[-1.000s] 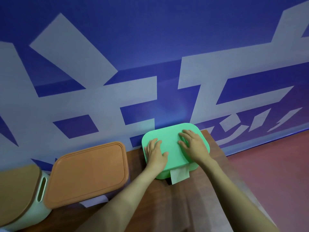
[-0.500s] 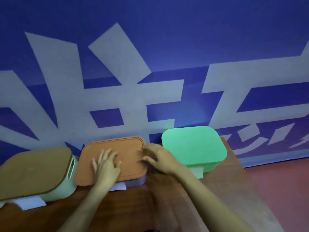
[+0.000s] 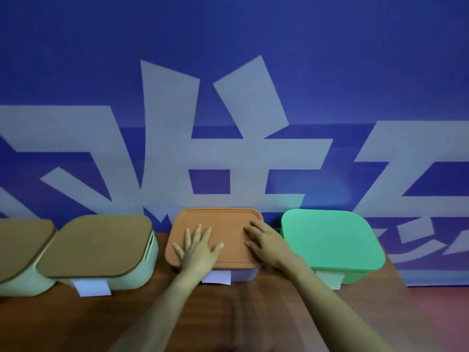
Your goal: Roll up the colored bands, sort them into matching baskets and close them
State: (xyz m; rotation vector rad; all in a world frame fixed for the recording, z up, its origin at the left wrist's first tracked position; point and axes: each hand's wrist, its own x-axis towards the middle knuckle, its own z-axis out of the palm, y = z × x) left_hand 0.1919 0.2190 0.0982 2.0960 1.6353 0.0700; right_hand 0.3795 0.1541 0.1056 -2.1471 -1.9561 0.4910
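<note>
Several lidded baskets stand in a row along the wall. The middle one carries an orange lid (image 3: 228, 222) over a pale basket body (image 3: 245, 274). My left hand (image 3: 199, 248) lies flat on the lid's left part with fingers spread. My right hand (image 3: 267, 241) presses on the lid's right part, fingers stretched forward. To the right stands a green basket with a green lid (image 3: 330, 240), closed. No colored bands are visible.
Two pale green baskets with brown lids (image 3: 99, 245) (image 3: 20, 242) stand at the left. White paper labels (image 3: 92, 288) stick out under the baskets' fronts. The brown wooden table (image 3: 76, 323) ends at the right, with red floor (image 3: 446, 316) beyond. A blue and white wall stands close behind.
Both hands left the green lid and moved left onto the orange lid. The orange lid, tilted a second ago, now lies level on its basket. The view shifted left.
</note>
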